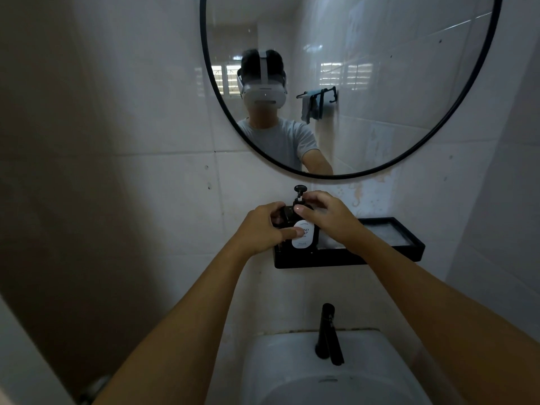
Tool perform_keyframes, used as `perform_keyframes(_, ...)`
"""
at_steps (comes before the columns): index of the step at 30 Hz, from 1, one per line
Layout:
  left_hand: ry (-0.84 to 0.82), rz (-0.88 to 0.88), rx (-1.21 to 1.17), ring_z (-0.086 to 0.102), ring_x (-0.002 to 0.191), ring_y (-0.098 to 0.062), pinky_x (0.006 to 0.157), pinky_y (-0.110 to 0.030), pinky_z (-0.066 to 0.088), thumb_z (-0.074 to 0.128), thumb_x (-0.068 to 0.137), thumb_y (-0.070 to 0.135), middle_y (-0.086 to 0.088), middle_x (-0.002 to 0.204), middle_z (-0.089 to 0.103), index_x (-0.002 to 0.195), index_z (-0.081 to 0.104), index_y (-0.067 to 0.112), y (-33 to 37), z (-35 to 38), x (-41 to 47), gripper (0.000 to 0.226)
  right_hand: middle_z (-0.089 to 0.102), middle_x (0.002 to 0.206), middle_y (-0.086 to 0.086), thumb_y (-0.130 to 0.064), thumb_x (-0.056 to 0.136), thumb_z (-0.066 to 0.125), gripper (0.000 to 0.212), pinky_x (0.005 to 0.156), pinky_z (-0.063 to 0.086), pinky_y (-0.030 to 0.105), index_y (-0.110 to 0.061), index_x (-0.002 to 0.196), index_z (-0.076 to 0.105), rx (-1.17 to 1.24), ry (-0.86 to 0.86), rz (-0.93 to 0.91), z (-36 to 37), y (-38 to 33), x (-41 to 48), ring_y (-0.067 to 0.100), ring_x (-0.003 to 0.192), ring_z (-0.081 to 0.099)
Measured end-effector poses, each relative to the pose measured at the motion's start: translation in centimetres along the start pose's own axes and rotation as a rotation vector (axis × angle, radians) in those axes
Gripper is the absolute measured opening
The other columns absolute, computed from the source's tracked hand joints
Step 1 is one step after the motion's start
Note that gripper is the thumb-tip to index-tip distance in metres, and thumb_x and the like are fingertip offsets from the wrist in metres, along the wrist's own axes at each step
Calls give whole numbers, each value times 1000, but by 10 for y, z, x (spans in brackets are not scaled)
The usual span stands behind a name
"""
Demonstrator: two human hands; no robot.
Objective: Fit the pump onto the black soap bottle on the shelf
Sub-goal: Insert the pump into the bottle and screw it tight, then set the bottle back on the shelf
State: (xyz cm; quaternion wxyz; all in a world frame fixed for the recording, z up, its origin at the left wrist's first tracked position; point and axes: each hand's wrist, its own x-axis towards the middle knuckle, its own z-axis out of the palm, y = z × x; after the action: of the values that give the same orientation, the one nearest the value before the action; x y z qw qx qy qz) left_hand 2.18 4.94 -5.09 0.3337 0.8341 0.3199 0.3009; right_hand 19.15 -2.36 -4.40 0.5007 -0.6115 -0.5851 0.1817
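Observation:
The black soap bottle with a white label stands upright at the left end of a black wall shelf. My left hand wraps around the bottle's left side, thumb across the label. The black pump sits on top of the bottle, its head sticking up. My right hand grips the pump's collar at the bottle neck with thumb and fingers; the collar itself is mostly hidden.
A round black-framed mirror hangs just above the pump. Below the shelf are a white basin and a black tap. White tiled walls close in on both sides.

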Motion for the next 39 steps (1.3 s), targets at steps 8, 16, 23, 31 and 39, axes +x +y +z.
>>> perform_keyframes(8, -70, -31, -19, 70, 114, -21, 101, -36, 57, 87, 82, 30, -2, 122, 76, 132, 67, 7, 4, -12, 1, 58, 57, 142, 1, -17, 82, 80, 71, 113, 41, 32, -13, 145, 48, -92, -244, 87, -41, 11, -3, 13, 129, 55)
perform_keyframes(16, -58, -20, 35, 77, 104, -27, 97, -51, 60, 89, 76, 24, -9, 109, 82, 117, 76, 10, 1, -12, 6, 45, 61, 139, 10, -7, 76, 83, 74, 111, 45, 33, -6, 143, 49, -100, -262, 78, -39, 10, 2, 19, 128, 58)
perform_keyframes(23, -29, 34, 39, 77, 102, -30, 96, -54, 59, 87, 67, 40, -9, 105, 82, 113, 78, 15, 18, -8, 15, 53, 67, 129, 3, -5, 76, 83, 73, 105, 52, 28, -8, 142, 52, -62, -216, 46, -60, 3, 0, 10, 118, 65)
perform_keyframes(31, -52, 103, 76, 75, 96, -31, 91, -48, 60, 89, 75, 34, -12, 98, 80, 113, 77, 12, 51, 33, 36, 45, 68, 125, 5, 3, 77, 80, 69, 95, 55, 18, -9, 140, 54, -69, -199, 64, -116, 9, -14, 7, 115, 66)
perform_keyframes(39, -69, 170, 113, 63, 76, -20, 71, -32, 51, 88, 76, 36, -11, 89, 76, 105, 76, 8, 71, 84, 59, 41, 66, 130, 4, -6, 77, 82, 71, 97, 52, 19, -10, 142, 53, -146, -151, 131, -162, 35, -25, 11, 119, 64)
